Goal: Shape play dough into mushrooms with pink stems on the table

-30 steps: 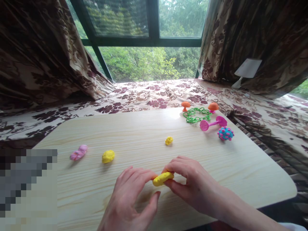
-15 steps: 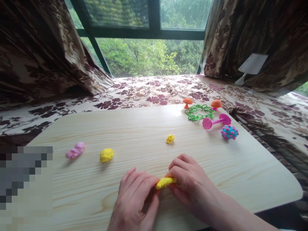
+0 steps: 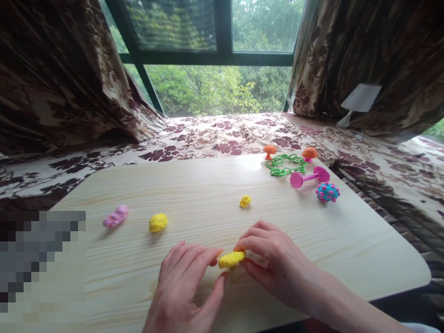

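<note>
A flattened, elongated piece of yellow modelling clay is pinched at its right end by my right hand, between thumb and fingers. At the other end, my left hand has its thumb and fingertips parted close around the clay; it grips nothing. Beyond my hands lies a small crumpled yellow lump. To the left sit a larger yellow clay ball and a twisted pink clay piece.
On the wooden table, far right, are two orange mushroom shapes, a green clay chain ring, a pink dumbbell shape and a blue ball with pink dots. A pixelated patch covers the lower left. A lamp stands behind.
My left fingers have come off the clay and spread apart. The clay, in my right hand, has shifted slightly left and looks smoother and flatter. The view has tilted a little.
</note>
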Action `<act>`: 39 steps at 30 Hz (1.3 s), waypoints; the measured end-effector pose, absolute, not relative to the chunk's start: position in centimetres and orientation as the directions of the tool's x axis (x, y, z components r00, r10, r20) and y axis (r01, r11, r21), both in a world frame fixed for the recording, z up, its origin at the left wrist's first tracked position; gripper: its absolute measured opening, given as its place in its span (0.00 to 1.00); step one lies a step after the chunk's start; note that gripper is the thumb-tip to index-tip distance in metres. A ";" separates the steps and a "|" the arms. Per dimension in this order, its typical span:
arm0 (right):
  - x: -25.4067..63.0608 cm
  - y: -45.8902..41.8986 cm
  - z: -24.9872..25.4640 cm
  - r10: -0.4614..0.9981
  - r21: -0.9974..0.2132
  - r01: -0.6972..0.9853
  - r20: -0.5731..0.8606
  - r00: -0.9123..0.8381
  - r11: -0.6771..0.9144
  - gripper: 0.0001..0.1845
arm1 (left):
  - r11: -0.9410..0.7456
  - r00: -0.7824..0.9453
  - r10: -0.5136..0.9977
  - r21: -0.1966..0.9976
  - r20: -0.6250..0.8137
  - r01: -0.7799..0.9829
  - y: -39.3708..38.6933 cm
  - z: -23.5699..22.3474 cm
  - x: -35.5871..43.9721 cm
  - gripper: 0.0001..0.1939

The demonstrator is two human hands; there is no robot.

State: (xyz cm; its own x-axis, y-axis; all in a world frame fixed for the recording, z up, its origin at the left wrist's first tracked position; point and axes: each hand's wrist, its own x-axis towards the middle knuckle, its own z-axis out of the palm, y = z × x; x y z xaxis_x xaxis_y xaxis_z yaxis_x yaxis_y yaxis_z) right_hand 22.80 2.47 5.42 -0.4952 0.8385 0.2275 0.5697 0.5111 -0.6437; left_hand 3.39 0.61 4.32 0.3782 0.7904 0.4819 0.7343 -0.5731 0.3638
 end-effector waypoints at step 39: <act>22.8 3.1 4.4 0.836 -0.641 0.563 0.251 -0.487 0.521 0.09 | -0.632 0.512 0.767 0.314 0.388 0.708 2.0 3.0 3.1 0.16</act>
State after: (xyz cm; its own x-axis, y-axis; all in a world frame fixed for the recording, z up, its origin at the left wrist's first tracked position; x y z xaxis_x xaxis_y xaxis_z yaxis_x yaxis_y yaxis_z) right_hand 22.76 3.08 4.39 -0.4875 0.8364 0.2506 0.5635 0.5206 -0.6415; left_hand 3.10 2.01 2.98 0.5119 0.7666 0.3876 0.7083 -0.6320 0.3144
